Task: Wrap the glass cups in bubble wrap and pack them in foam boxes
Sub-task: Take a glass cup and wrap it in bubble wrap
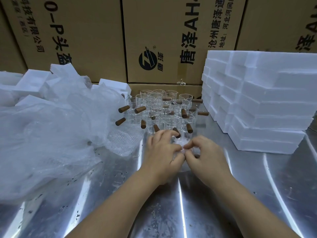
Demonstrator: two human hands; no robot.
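Note:
Several clear glass cups [155, 103] with brown wooden handles stand in a cluster at the back middle of the steel table. In front of them my left hand [163, 152] and my right hand [204, 152] meet, fingers curled around a cup wrapped in bubble wrap [183, 143]; its brown handle [176, 132] sticks out above my left fingers. Most of the wrapped cup is hidden by my hands. More bubble wrap [123, 141] lies just left of my left hand. White foam boxes [257, 107] are stacked at the right.
A heap of clear plastic film [51, 134] covers the table's left side, with loose open foam boxes [36, 81] behind it. Brown cardboard cartons [164, 40] form a wall at the back. Bare steel table [171, 212] lies in front of my hands.

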